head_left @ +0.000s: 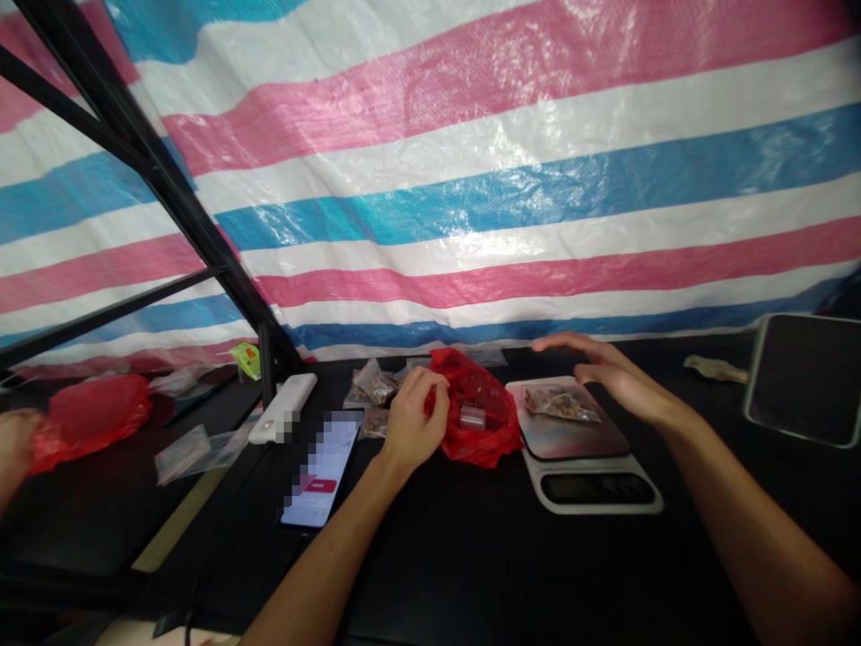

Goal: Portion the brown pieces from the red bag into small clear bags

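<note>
Head view: on the black bench [457, 565], the scale [571, 440] is standing at three o'clock from the red bag [481, 447].
Left hand [415, 420]: its fingers are curling together at the bag's nine-o'clock edge; whether they are grasping it, I cannot tell.
Right hand [620, 386]: released, it is hovering with parted fingers at one o'clock of the scale.
Small clear packet [561, 402]: it is lying on the scale's plate, towards twelve o'clock.
</note>
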